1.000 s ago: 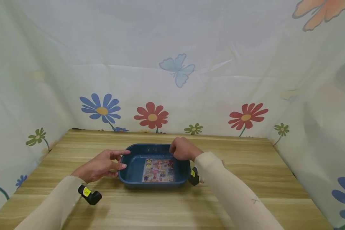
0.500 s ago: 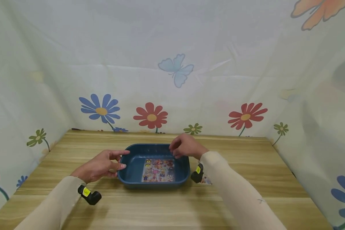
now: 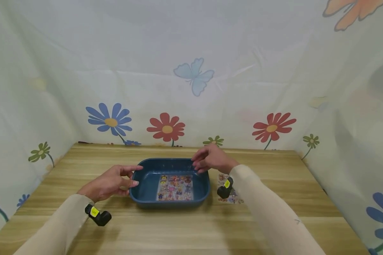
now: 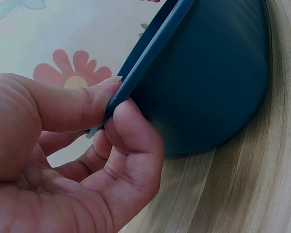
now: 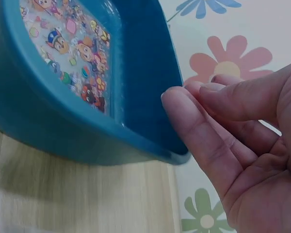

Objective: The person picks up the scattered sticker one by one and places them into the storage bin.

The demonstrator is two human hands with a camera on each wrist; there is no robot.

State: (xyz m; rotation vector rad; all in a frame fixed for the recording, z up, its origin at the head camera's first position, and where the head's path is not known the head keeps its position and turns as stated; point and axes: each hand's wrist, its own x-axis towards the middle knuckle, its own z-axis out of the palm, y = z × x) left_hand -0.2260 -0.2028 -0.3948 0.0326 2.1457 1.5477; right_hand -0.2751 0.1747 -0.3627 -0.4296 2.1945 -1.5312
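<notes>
A deep blue plastic tray sits on the wooden table. Flat on its floor lies a clear sticker sheet printed with cartoon characters, also seen in the right wrist view. At the tray's left end, my left hand pinches the rim between thumb and fingers; the left wrist view shows the rim between them. My right hand is at the back right corner, loosely bent fingers near the rim. Nothing shows between thumb and fingertips there. Whether they touch the rim I cannot tell.
A second printed sheet lies on the table right of the tray, partly hidden by the right wrist camera. Behind the wooden table hangs a white curtain with flowers and butterflies.
My right hand has risen out of the tray's back right corner and moved slightly right, uncovering more of the second sheet. The left hand keeps its grip on the rim.
</notes>
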